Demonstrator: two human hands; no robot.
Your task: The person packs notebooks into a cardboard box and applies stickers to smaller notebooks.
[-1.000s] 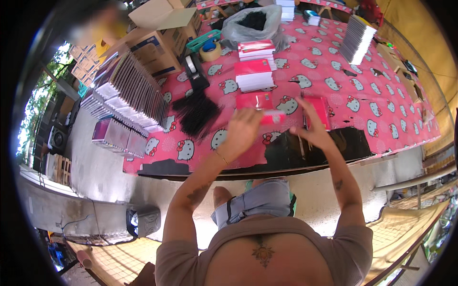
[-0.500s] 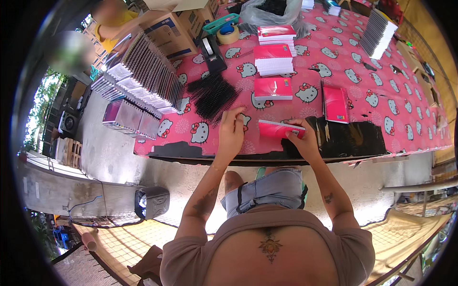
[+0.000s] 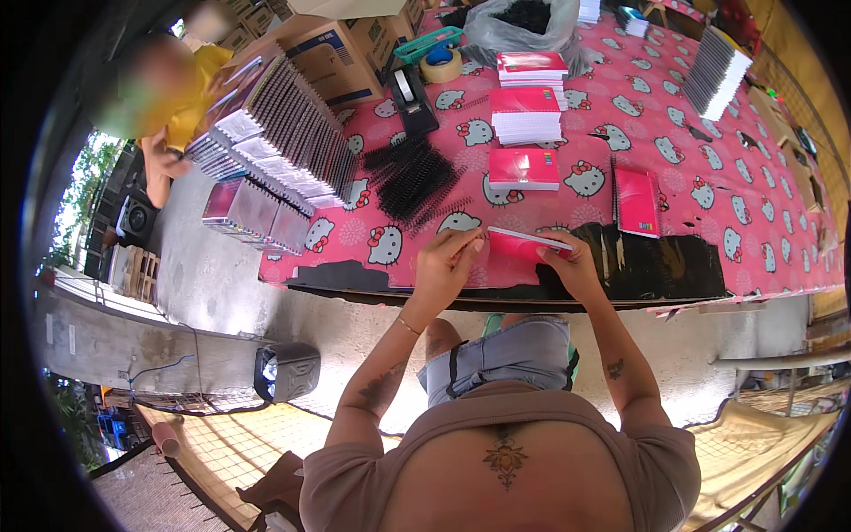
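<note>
A small pink-covered notebook [image 3: 517, 243] is held above the front of the table by my right hand [image 3: 574, 262], thumb on the cover. Close to its left edge, my left hand [image 3: 446, 268] has its fingertips pinched together; whatever they hold is too small to make out. Beyond that hand lies a pile of black spiral binding coils [image 3: 415, 184]. Past the held notebook, a thin pink stack [image 3: 523, 167] and taller stacks of pink-covered pads [image 3: 526, 113] form a row. A spiral-bound pink notebook [image 3: 636, 202] rests to the right.
Tall stacks of spiral notebooks [image 3: 288, 124] stand at the left edge. Farther back are a tape dispenser [image 3: 410, 99], tape rolls [image 3: 441, 66], a cardboard box [image 3: 332, 64] and a plastic bag [image 3: 523, 31] of black coils. Another person [image 3: 168, 97] is at the upper left.
My left hand has come in to the notebook's left edge and its fingers have closed into a pinch. The notebook is tilted differently. The other person has moved farther into view.
</note>
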